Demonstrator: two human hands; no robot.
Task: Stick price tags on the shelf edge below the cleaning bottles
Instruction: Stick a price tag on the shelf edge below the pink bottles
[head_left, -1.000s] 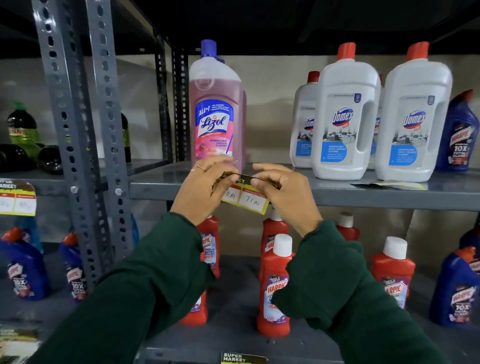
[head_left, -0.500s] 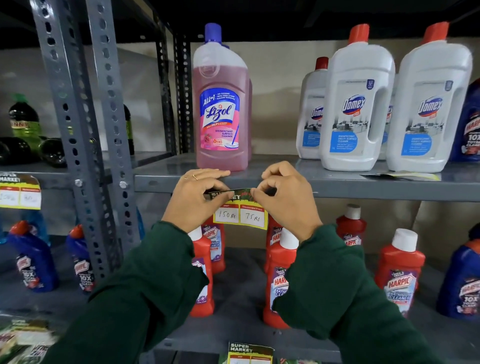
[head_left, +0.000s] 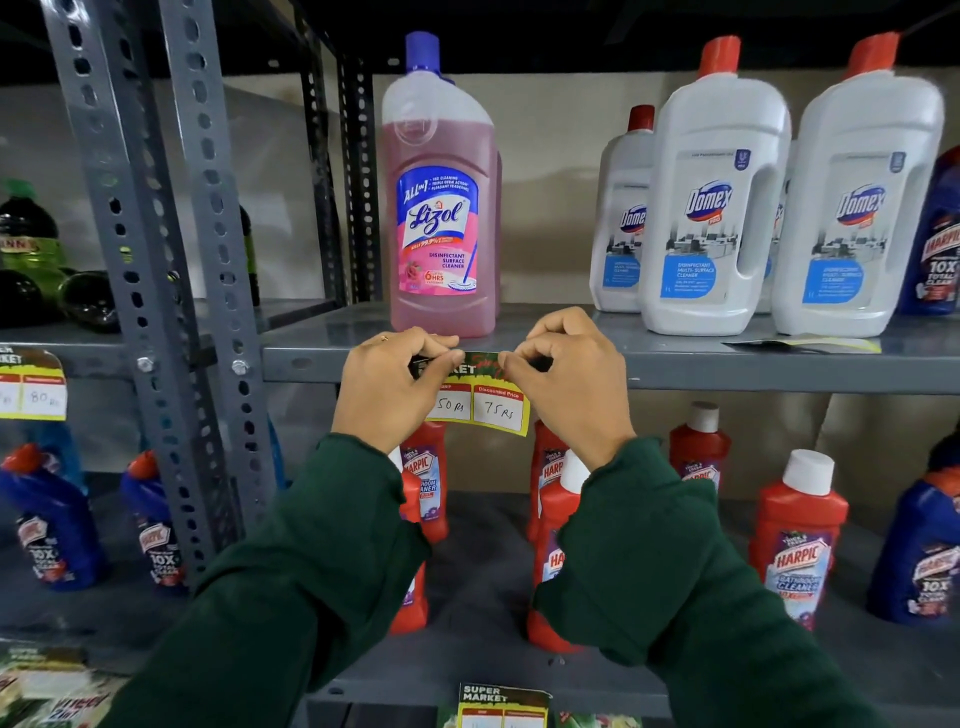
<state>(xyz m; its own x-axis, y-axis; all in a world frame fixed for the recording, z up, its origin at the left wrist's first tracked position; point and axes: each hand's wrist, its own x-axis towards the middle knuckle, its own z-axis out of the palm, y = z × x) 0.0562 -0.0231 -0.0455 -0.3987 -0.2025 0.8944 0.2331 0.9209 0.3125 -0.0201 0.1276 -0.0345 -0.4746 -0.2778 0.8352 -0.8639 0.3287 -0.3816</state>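
- Far to the left of our hands, another price tag (head_left: 32, 387) hangs on the edge of the neighbouring shelf, with "80" written on it.
- Our left hand (head_left: 387, 387) is curled, thumb and fingertips pinching the top left corner of the price tag (head_left: 485, 402) against the shelf edge (head_left: 727, 371).
- Directly above and between our hands, the pink Lizol bottle (head_left: 440, 208) stands upright on the shelf.
- The price tag sits between our hands, its dark top strip on the shelf edge and its yellow lower part, marked "75 Rs", hanging below.
- Our right hand (head_left: 569, 384) is curled the same way, pinching the tag's top right corner.
- Up and to the right of our right hand, white Domex bottles (head_left: 714, 208) stand on the shelf.
- Below our hands, red Harpic bottles (head_left: 800, 540) stand on the lower shelf.
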